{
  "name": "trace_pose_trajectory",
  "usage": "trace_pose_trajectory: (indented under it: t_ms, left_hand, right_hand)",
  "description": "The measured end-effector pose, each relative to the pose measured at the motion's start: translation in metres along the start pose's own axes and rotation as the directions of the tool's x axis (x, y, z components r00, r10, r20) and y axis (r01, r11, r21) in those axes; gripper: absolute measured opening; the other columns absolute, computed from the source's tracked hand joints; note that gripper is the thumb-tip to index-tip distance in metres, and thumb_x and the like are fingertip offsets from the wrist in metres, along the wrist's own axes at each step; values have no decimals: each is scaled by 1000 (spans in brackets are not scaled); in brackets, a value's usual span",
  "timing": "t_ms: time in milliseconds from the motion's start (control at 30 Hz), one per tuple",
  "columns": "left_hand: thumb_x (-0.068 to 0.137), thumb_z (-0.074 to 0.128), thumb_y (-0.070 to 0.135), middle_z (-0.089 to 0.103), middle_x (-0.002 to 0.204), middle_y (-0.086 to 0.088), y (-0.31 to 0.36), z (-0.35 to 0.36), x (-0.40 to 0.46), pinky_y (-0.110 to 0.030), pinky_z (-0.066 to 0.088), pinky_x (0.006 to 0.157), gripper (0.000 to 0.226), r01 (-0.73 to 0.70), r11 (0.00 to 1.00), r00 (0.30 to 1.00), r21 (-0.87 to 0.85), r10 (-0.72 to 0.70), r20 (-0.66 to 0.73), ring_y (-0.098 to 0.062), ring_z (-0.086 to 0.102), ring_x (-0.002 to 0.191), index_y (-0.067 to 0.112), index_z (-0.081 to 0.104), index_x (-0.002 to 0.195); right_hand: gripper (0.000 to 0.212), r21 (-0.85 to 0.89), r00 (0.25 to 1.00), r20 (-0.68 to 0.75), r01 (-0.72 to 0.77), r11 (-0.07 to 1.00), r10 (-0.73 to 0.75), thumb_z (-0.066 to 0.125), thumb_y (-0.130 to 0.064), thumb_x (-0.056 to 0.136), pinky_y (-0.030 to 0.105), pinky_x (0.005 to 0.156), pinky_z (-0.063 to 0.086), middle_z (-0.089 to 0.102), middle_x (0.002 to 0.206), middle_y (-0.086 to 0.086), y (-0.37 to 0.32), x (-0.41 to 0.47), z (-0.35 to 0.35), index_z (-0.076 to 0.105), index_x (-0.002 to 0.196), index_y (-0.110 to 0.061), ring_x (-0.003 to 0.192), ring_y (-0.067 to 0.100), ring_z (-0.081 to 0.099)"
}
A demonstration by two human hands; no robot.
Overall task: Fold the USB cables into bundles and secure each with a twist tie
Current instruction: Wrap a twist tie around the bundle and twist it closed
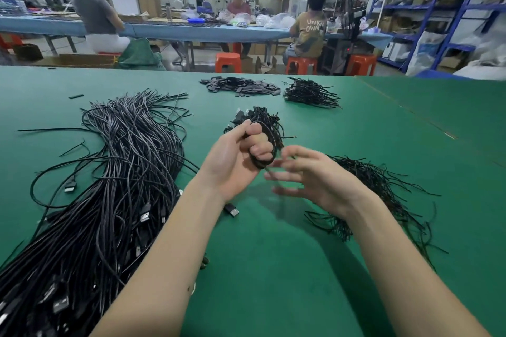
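left hand (241,156) grips coiled cable (267,145); blurred right hand (309,175) beside it, fingers loose.

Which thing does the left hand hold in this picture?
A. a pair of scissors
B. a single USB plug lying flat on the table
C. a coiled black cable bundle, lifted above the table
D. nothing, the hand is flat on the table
C: the left hand has its fingers curled round a coiled cable bundle, raised above the green table, while the blurred right hand is beside it.
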State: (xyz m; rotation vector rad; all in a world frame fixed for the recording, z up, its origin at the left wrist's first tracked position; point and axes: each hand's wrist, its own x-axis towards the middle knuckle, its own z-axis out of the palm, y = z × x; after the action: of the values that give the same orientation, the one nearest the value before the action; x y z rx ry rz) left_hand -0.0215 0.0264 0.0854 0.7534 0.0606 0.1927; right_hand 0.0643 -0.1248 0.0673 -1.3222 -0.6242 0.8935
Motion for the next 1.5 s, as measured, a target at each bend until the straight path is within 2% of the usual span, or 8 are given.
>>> trace_pose_trajectory:
  t_ms: [67, 200, 467, 800, 1033, 1167, 1367, 1500]
  left_hand:
    - [103, 39, 25, 14, 63, 8, -1, -1, -3, -18, 33, 49, 32, 52, 999, 992, 10, -53, 112, -7, 32, 48, 19, 38, 72]
    - [108, 31, 30, 14, 63, 7, -2, -8, -6, -20, 31, 53, 41, 85, 984, 976, 155, -113, 184, -8, 31, 52, 20, 41, 70]
    - [107, 31, 31, 21, 56, 10, -5, -7, -11, -20, 38, 54, 43, 59, 950, 969, 308, -129, 212, -9, 37, 51, 20, 44, 68]
    - [109, 30, 35, 51, 57, 9, -24, 1, 8, -25, 39, 67, 42, -249, 400, 880, 882, 473, 34, -2, 52, 63, 20, 44, 72]
    - [108, 33, 30, 64, 103, -4, -39, -1, 12, -32, 50, 82, 25, -143, 296, 935, 944, 353, 31, -11, 61, 94, 10, 49, 109]
    - [108, 27, 13, 65, 121, -12, -42, 1, 8, -37, 60, 83, 25, -158, 501, 976, 851, 209, 59, -15, 70, 98, 6, 48, 122]
    - [102, 32, 6, 60, 78, 7, -40, 0, 12, -16, 42, 59, 23, -165, 364, 959, 917, 278, 62, -5, 53, 67, 17, 52, 109]
    - [102, 32, 7, 65, 116, -3, -47, 6, 7, -23, 49, 88, 44, -212, 135, 954, 968, 245, 175, -19, 61, 101, 18, 38, 145]
  right_hand:
    - [21, 143, 999, -37, 42, 989, -37, 68, -17, 93, 38, 80, 60, 72, 114, 10, -3, 1, -2, 66, 113, -13, 101, 26, 71]
    - [36, -72, 982, -121, 138, 988, -146, 75, -32, 77, 24, 63, 53, 71, 95, 0, -9, 1, -2, 76, 109, -15, 81, 15, 61]
    - [48, -120, 993, -56, 96, 988, -103, 73, -25, 85, 19, 55, 46, 58, 87, 2, -8, 0, -3, 66, 124, 2, 66, 8, 53]
    - [6, -570, 817, -315, 244, 784, -483, 69, -15, 95, 21, 54, 54, 72, 75, 3, -14, 5, 12, 74, 96, -17, 59, 8, 62]
    - [15, -362, 777, -430, 318, 876, -460, 74, -6, 90, 25, 60, 58, 74, 71, -2, -9, 4, 13, 77, 85, -20, 55, 8, 64]
    - [14, -409, 748, -448, 315, 856, -490, 75, -10, 89, 25, 62, 60, 78, 76, -2, -6, 3, 17, 78, 86, -23, 63, 9, 72]
    - [27, -558, 776, -342, 286, 779, -530, 85, -34, 78, 33, 79, 58, 77, 87, -15, -13, 0, 14, 78, 104, -35, 71, 7, 71]
    - [5, -624, 680, -430, 251, 740, -593, 83, -36, 79, 42, 72, 60, 75, 76, -8, -10, 4, 17, 80, 82, -34, 61, 26, 64]
